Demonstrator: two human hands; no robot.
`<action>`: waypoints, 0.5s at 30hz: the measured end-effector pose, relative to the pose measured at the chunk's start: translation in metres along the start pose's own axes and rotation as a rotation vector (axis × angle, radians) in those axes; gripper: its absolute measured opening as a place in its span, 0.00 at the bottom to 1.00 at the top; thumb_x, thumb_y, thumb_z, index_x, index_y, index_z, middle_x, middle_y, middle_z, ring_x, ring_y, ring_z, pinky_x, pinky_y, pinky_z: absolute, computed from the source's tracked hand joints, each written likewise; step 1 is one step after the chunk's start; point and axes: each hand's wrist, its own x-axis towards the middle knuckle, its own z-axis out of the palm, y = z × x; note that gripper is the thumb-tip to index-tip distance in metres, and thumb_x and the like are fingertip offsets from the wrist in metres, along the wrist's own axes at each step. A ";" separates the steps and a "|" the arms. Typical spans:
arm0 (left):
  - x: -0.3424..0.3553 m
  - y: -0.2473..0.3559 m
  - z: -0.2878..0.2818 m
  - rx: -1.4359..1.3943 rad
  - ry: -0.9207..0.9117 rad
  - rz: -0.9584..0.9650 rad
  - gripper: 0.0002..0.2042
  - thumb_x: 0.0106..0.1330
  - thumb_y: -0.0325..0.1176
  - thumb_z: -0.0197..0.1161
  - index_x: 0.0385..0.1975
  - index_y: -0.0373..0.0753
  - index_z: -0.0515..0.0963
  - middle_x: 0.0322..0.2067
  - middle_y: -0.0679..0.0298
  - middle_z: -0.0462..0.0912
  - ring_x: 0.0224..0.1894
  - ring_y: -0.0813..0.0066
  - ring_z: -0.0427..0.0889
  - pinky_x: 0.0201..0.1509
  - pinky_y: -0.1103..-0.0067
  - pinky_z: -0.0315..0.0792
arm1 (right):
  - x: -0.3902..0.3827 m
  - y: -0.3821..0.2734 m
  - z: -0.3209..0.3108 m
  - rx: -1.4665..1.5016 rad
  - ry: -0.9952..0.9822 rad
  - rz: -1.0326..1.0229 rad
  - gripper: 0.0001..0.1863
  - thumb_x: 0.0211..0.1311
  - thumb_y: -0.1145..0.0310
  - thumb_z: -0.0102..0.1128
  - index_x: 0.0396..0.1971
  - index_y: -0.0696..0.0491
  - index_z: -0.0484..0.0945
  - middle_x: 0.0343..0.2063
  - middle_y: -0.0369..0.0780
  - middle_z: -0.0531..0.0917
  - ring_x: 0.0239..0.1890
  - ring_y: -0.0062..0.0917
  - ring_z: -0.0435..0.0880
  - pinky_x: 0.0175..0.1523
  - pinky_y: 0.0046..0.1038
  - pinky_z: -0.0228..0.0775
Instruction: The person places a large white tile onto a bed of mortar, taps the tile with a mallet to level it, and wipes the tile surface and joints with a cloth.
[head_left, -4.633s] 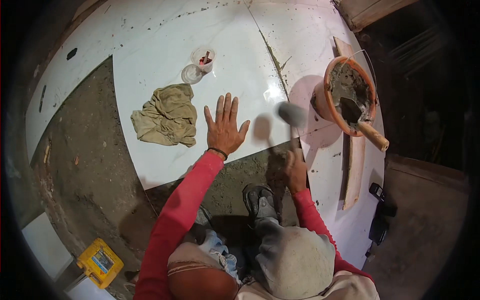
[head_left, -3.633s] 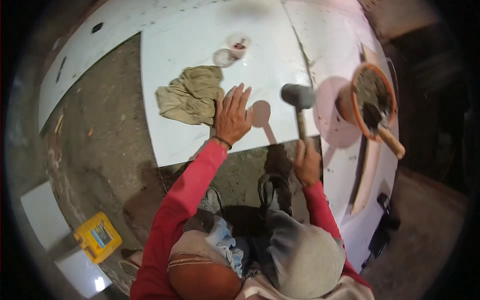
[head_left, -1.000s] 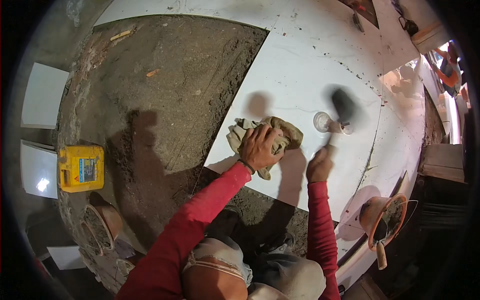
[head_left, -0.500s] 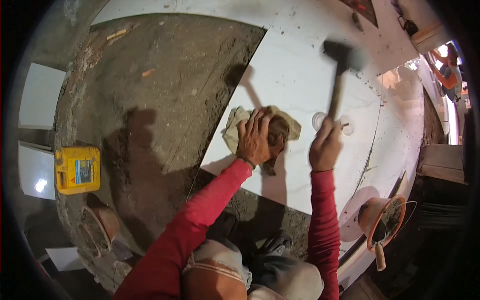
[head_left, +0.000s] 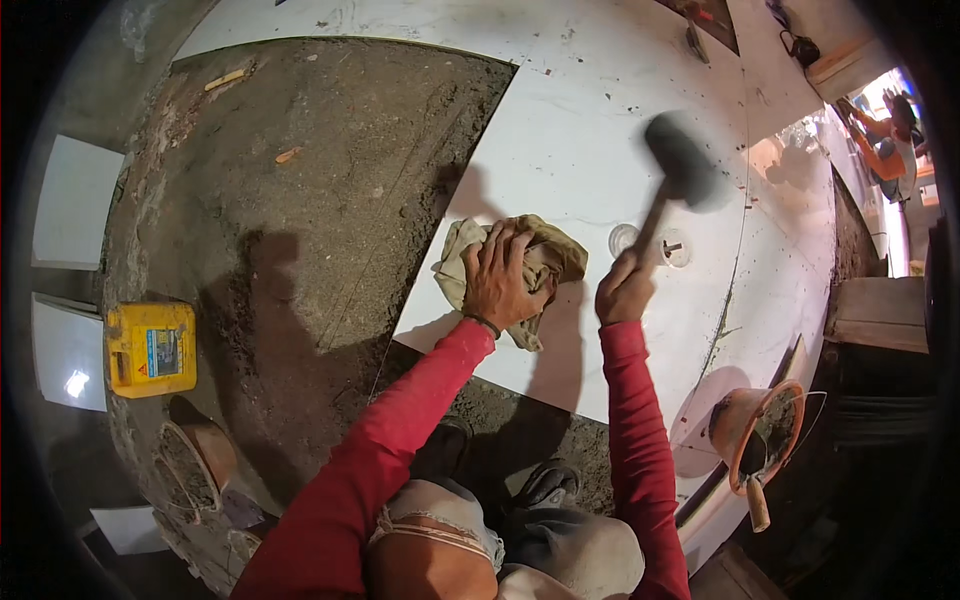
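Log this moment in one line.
left hand: on crumpled cloth | right hand: gripping mallet | cloth: on white tile

Yellow plastic jerrycan (head_left: 152, 350) stood at left, near two white rectangular slabs (head_left: 70, 352). Orange round bucket (head_left: 215, 450) sat below it. Right side: second orange bucket (head_left: 733, 425), thin wire bail, wooden-handled trowel (head_left: 758, 505) poking over the rim. Small clear plastic tub (head_left: 681, 257) sat beside clear round lid (head_left: 621, 239). Thin pale wood strip (head_left: 224, 79) lay upper left. Co-worker (head_left: 890, 150) showed far upper right.
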 end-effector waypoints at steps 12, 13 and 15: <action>0.003 0.002 -0.003 0.019 0.008 0.018 0.36 0.61 0.54 0.68 0.67 0.42 0.69 0.70 0.49 0.72 0.76 0.50 0.65 0.74 0.53 0.53 | 0.010 0.012 0.001 -0.533 -0.435 0.140 0.16 0.84 0.57 0.46 0.59 0.52 0.69 0.30 0.60 0.85 0.34 0.62 0.85 0.37 0.60 0.71; 0.003 0.002 -0.002 0.014 0.000 0.013 0.36 0.61 0.54 0.68 0.67 0.42 0.69 0.70 0.49 0.72 0.76 0.50 0.65 0.74 0.53 0.53 | 0.010 0.011 0.002 -0.356 -0.225 -0.029 0.16 0.84 0.59 0.46 0.57 0.55 0.72 0.33 0.57 0.86 0.36 0.59 0.85 0.39 0.53 0.74; 0.005 0.003 -0.003 0.003 0.027 0.025 0.37 0.60 0.52 0.70 0.67 0.42 0.69 0.70 0.49 0.72 0.76 0.51 0.65 0.74 0.53 0.53 | 0.012 0.007 0.000 -0.080 0.029 -0.255 0.15 0.85 0.58 0.44 0.50 0.54 0.75 0.31 0.57 0.85 0.35 0.60 0.85 0.37 0.55 0.72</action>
